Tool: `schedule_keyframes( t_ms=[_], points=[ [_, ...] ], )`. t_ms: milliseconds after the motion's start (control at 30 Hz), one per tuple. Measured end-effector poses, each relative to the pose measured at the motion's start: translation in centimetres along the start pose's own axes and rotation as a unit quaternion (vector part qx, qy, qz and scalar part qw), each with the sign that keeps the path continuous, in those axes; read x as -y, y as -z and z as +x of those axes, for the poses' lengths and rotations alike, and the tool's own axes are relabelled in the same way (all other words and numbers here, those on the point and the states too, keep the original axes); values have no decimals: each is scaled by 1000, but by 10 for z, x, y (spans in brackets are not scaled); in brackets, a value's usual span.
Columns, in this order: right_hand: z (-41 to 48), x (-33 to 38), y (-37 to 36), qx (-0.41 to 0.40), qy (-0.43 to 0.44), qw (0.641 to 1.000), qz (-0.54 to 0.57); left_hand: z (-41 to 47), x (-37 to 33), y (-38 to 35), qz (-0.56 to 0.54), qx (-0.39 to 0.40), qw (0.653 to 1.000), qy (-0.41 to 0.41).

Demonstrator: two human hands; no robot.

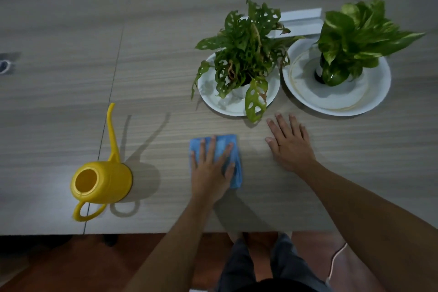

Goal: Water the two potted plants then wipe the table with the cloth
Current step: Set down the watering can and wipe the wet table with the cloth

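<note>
Two hands flat on the counter, head view. Left hand pressed palm-down on the blue cloth, fingers spread, grasping nothing. Right hand released, bare on the wood just right of the cloth, near the left plant and right plant on white plates. Yellow watering can well left of both hands.

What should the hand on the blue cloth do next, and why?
Probably slide the blue cloth sideways across the table. The left hand already lies flat on it, the yellow watering can stands set aside, and the right hand rests flat on the wood, so wiping seems next.
</note>
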State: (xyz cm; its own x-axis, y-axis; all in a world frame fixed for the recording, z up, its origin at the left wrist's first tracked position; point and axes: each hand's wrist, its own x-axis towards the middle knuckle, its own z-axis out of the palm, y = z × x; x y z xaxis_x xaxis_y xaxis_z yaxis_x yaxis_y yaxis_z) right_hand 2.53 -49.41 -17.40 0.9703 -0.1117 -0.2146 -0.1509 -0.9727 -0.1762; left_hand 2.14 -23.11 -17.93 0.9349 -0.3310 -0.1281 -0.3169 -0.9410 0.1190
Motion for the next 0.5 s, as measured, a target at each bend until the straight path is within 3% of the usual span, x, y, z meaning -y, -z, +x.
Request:
schedule_keyframes(
  t_ms=[67,167,300,400,500],
  points=[
    [0,0,-1,5,1,1000,-1,-14,36,1,5,-46,996,76],
    [0,0,-1,15,-2,1000,0,-63,31,-7,0,-55,993,105],
    [0,0,0,14,-1,1000,8,-74,-36,-15,-25,-26,999,8],
    [1,0,-2,4,-1,1000,7,-27,-24,-10,-11,-16,999,-47],
    [1,-1,-3,6,4,1000,14,-3,39,-3,10,-46,997,65]
  ],
)
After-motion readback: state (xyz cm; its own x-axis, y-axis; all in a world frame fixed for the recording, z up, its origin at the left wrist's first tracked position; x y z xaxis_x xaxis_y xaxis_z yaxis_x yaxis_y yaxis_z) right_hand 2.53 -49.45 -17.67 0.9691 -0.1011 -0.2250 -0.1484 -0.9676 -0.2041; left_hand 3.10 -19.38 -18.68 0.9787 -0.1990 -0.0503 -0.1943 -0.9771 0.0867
